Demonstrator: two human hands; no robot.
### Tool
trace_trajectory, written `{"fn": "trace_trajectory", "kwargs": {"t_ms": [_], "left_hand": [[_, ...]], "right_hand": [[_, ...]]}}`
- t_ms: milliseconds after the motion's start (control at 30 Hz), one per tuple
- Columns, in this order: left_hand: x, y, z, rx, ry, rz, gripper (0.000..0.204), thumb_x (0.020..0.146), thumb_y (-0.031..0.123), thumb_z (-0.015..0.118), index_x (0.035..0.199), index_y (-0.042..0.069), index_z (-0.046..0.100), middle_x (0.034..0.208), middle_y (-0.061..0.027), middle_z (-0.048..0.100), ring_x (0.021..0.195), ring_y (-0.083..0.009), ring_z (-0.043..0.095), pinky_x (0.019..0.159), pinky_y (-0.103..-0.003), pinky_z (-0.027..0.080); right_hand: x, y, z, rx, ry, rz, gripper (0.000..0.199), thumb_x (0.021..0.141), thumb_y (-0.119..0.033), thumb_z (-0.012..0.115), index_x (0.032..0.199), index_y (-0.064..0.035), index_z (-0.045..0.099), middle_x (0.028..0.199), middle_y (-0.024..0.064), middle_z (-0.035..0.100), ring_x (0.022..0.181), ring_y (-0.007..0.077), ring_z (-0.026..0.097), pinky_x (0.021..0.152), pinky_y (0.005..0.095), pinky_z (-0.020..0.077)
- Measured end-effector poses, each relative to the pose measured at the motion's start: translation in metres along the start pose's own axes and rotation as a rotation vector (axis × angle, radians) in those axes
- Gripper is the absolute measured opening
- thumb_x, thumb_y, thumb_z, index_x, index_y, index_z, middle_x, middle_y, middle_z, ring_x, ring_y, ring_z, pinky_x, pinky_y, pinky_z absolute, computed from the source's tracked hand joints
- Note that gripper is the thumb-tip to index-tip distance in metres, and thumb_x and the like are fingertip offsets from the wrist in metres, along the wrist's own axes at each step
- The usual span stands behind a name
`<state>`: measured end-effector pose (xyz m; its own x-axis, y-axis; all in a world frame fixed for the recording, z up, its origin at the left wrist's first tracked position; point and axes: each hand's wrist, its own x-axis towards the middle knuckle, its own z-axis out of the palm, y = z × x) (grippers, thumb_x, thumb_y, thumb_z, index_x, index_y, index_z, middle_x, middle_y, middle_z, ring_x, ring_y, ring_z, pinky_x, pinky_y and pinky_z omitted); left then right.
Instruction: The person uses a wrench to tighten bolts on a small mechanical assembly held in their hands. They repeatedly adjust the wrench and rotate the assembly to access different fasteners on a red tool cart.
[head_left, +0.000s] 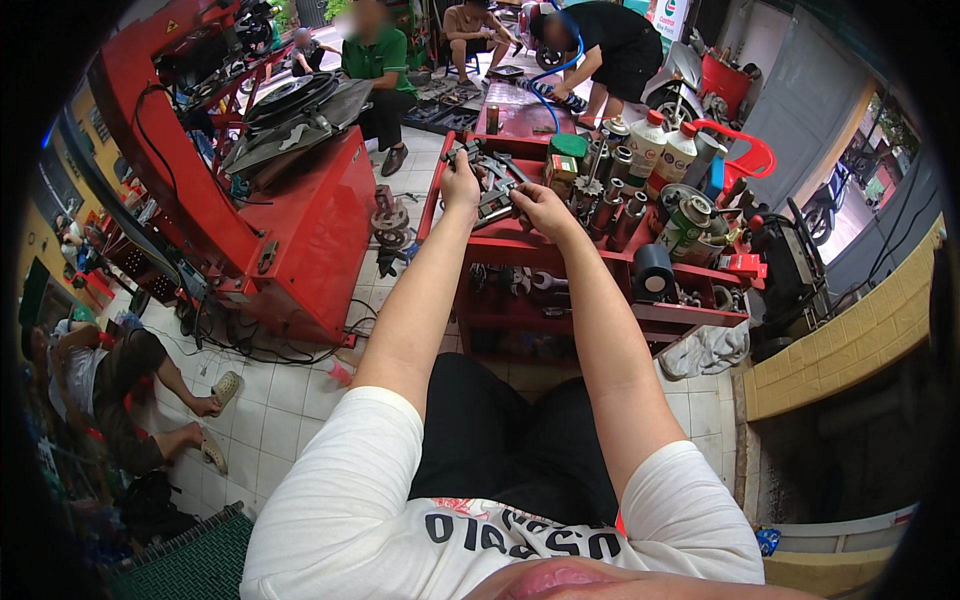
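Observation:
Both my arms reach forward over the red tool cart [480, 240]. My left hand [461, 186] is closed around a dark metal tool [459, 150] whose end sticks up past the fingers; its exact kind is too small to tell. A short way to the right, my right hand [543, 210] pinches a dark metal piece, mostly hidden by the fingers. Between and beneath the hands lie several grey metal tools [497, 178] in the cart's top tray. A box with a green top [567, 152] stands just beyond my right hand.
Sockets [628, 215], white bottles [648, 140] and a spray can [686, 225] crowd the cart's right side. Wrenches [547, 281] lie on its lower shelf. A red tyre machine [310, 230] stands left. A person in green [378, 60] and a bending person [610, 50] are beyond.

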<state>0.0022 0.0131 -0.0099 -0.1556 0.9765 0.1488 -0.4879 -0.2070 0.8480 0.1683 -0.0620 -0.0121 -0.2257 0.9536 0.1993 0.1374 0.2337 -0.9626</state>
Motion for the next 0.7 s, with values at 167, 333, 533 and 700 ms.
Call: {"fn": "trace_trajectory", "kwargs": {"t_ms": [167, 333, 533, 700], "left_hand": [[-0.003, 0.003, 0.001, 0.012, 0.011, 0.004, 0.048, 0.105, 0.043, 0.047, 0.077, 0.006, 0.060, 0.062, -0.0018, 0.059, 0.050, -0.0136, 0.054, 0.048, -0.029, 0.041], [-0.006, 0.005, 0.003, 0.005, -0.006, -0.018, 0.048, 0.104, 0.043, 0.048, 0.076, 0.006, 0.059, 0.061, -0.0021, 0.059, 0.048, -0.0137, 0.054, 0.046, -0.029, 0.041], [-0.002, 0.005, -0.002, 0.017, 0.016, -0.001, 0.048, 0.104, 0.043, 0.048, 0.076, 0.006, 0.059, 0.061, -0.0023, 0.058, 0.049, -0.0137, 0.054, 0.047, -0.029, 0.042], [-0.005, 0.004, 0.003, 0.015, 0.001, 0.002, 0.049, 0.104, 0.043, 0.048, 0.075, 0.006, 0.058, 0.061, -0.0023, 0.059, 0.049, -0.0138, 0.054, 0.047, -0.029, 0.042]], "right_hand": [[-0.001, -0.005, -0.001, 0.117, 0.024, 0.072, 0.036, 0.102, -0.040, 0.058, 0.096, -0.0054, 0.063, 0.068, -0.0024, 0.058, 0.053, 0.0067, 0.049, 0.050, 0.0232, 0.0395], [0.001, -0.007, 0.000, -0.162, 0.138, 0.199, 0.039, 0.101, -0.040, 0.059, 0.098, -0.0029, 0.069, 0.064, -0.0018, 0.056, 0.054, 0.0091, 0.051, 0.052, 0.0271, 0.0415], [-0.001, -0.010, 0.004, -0.124, 0.055, 0.093, 0.036, 0.102, -0.037, 0.058, 0.093, -0.0033, 0.066, 0.063, -0.0026, 0.054, 0.053, 0.0086, 0.049, 0.050, 0.0269, 0.0391], [-0.001, -0.005, -0.001, -0.025, 0.025, 0.053, 0.034, 0.102, -0.037, 0.058, 0.094, -0.0049, 0.062, 0.062, -0.0037, 0.051, 0.047, 0.0079, 0.046, 0.045, 0.0262, 0.0347]]}}
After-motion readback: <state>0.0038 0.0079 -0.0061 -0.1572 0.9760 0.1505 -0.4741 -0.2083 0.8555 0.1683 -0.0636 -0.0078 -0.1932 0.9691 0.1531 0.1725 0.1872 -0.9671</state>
